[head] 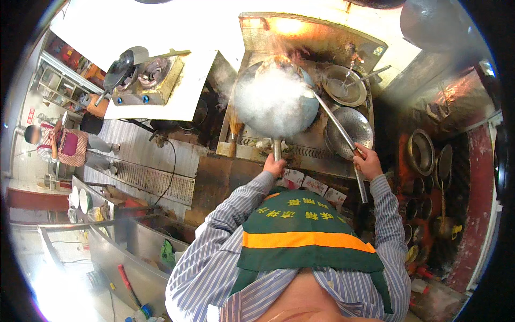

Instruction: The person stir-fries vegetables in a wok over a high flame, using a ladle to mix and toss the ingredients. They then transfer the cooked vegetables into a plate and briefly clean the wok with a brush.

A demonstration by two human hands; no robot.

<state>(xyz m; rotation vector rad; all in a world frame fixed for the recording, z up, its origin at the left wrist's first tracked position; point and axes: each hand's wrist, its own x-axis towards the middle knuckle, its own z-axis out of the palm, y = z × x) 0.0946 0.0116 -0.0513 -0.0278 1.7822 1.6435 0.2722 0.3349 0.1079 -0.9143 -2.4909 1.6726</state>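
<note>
My left hand grips the metal handle of a large wok on the stove. Thick white steam covers most of the wok and hides its contents; flames show behind its far side. In my right hand is the long handle of a cooking ladle. The ladle's far end reaches the wok's right rim and disappears in the steam. Just left of my right hand, a perforated metal strainer rests over another vessel on the stove top.
Water runs into a metal basin with a utensil across its rim. A bamboo wok brush stands left of the wok. Further left are a gas burner and a black wok. Another person stands far left. Pots line the right.
</note>
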